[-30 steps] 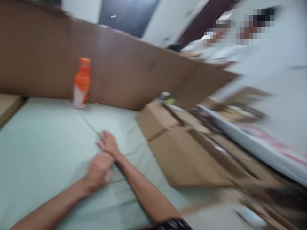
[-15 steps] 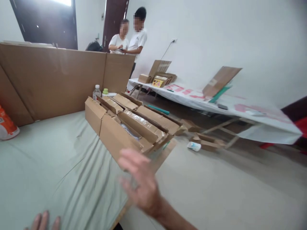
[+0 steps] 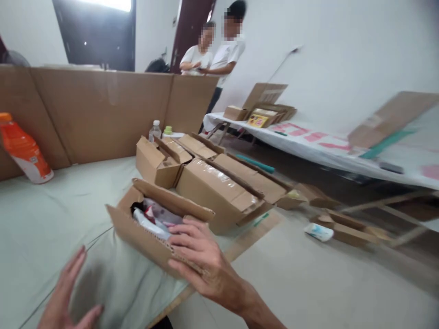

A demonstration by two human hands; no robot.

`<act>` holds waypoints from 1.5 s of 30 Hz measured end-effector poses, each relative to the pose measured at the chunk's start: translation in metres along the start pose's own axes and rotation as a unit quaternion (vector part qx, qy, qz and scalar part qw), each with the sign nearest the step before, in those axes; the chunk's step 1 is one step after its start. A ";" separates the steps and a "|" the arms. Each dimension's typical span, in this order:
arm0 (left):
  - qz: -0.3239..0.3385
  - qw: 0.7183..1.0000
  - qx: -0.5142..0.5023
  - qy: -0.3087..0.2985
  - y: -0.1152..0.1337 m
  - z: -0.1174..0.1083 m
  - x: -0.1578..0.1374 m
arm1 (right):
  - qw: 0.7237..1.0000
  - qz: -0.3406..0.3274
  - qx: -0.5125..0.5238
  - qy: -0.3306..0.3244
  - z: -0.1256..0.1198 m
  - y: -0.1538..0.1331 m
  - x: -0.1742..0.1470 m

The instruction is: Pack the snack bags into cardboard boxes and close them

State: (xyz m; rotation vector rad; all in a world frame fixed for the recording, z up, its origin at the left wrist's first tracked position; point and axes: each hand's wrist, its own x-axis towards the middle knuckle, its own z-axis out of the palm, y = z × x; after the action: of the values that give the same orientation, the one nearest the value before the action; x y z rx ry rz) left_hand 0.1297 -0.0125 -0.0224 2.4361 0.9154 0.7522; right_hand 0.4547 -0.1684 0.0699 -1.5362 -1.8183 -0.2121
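Observation:
An open cardboard box [image 3: 144, 242] rests at a slant on the pale green cloth of the table, its top flaps raised. Inside it lie plastic-wrapped items [image 3: 157, 219], white and purplish with a bit of red; I cannot make out what they are. My right hand [image 3: 202, 256] grips the box's right end, fingers over the top and thumb along the near side. At lower left my left hand [image 3: 68, 292] is open, thumb and fingers apart, short of the box and holding nothing. Behind the box stand several more cardboard boxes [image 3: 212, 187].
An orange bottle [image 3: 25, 151] stands at left before a tall cardboard panel [image 3: 103, 114]. A clear bottle [image 3: 155, 131] is behind the boxes. The table edge runs close under my right hand. On the floor lie a white cup [image 3: 318, 232] and an open carton [image 3: 353, 230]. Two people stand behind.
My right hand has taken hold of the open box, which has come out of the group toward me. My left hand has risen further into view with its fingers spread. The view has shifted left.

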 end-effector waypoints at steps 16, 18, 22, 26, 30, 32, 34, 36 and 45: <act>0.011 0.977 -0.184 -0.103 -0.020 -0.052 -0.030 | 0.914 -0.092 0.123 -0.374 -0.007 -0.052 0.089; 0.000 0.977 -0.188 -0.096 -0.019 -0.048 -0.035 | 0.906 -0.117 0.058 -0.403 -0.003 -0.061 0.094; 0.000 0.978 -0.190 -0.086 -0.014 -0.044 -0.039 | 0.910 -0.119 -0.015 -0.397 0.002 -0.068 0.090; -0.004 0.979 -0.187 -0.086 -0.010 -0.042 -0.041 | 0.913 -0.125 -0.055 -0.384 0.000 -0.064 0.082; -0.012 0.979 -0.188 -0.083 -0.007 -0.042 -0.042 | 0.900 -0.133 -0.075 -0.409 0.002 -0.067 0.082; -0.014 0.978 -0.191 -0.078 -0.005 -0.041 -0.042 | 0.884 -0.129 -0.096 -0.439 0.008 -0.074 0.087; -0.016 0.978 -0.190 -0.081 -0.004 -0.041 -0.041 | 0.865 -0.127 -0.131 -0.468 0.017 -0.081 0.092; -0.021 0.978 -0.188 -0.087 -0.003 -0.042 -0.040 | 0.849 -0.128 -0.167 -0.485 0.028 -0.087 0.097; -0.016 0.977 -0.185 -0.102 -0.005 -0.037 -0.042 | 0.871 -0.196 -0.084 -0.442 0.048 -0.072 0.081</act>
State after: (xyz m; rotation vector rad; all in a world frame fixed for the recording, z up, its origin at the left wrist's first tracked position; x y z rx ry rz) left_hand 0.0780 -0.0308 -0.0104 2.1168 0.6653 0.5860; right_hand 0.3683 -0.0974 0.1089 -1.4690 -2.9038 0.1978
